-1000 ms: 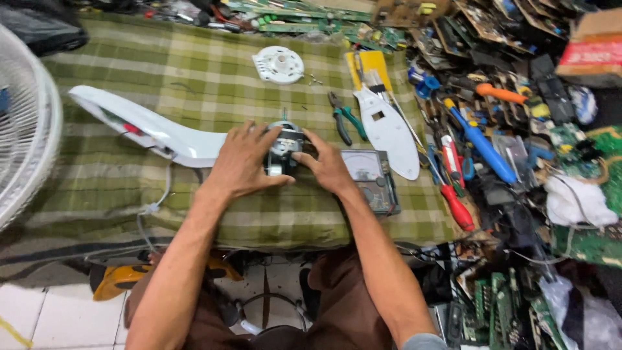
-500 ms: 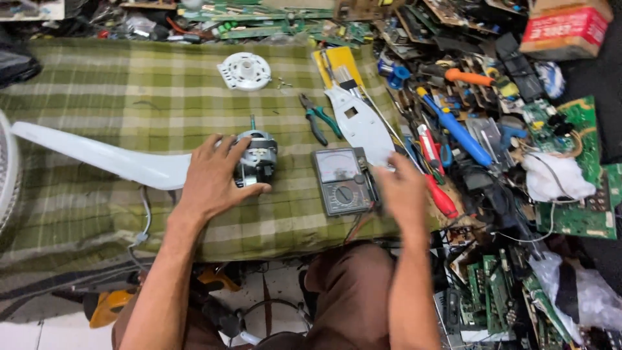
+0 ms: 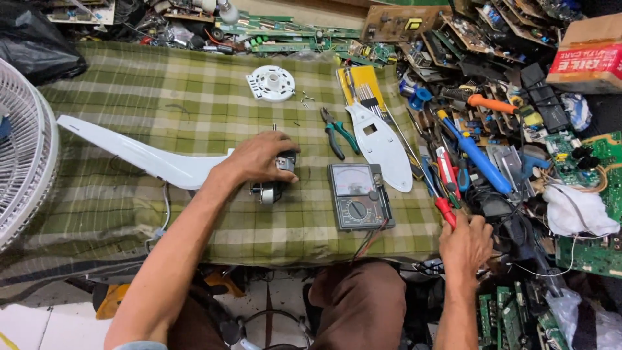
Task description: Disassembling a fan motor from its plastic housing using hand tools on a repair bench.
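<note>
Right hand [image 3: 465,243] has left the small grey fan motor [image 3: 275,178], now closing on a red-handled screwdriver [image 3: 446,209]; left hand [image 3: 259,159] still clamps the motor.

A white round plastic disc [image 3: 270,83] is lying at twelve o'clock on the green checked cloth [image 3: 129,84], green-handled pliers [image 3: 338,133] are resting just right of centre, a white fan grille [image 3: 23,152] is sitting at nine o'clock, and circuit boards [image 3: 583,201] are piling up at three o'clock.
</note>
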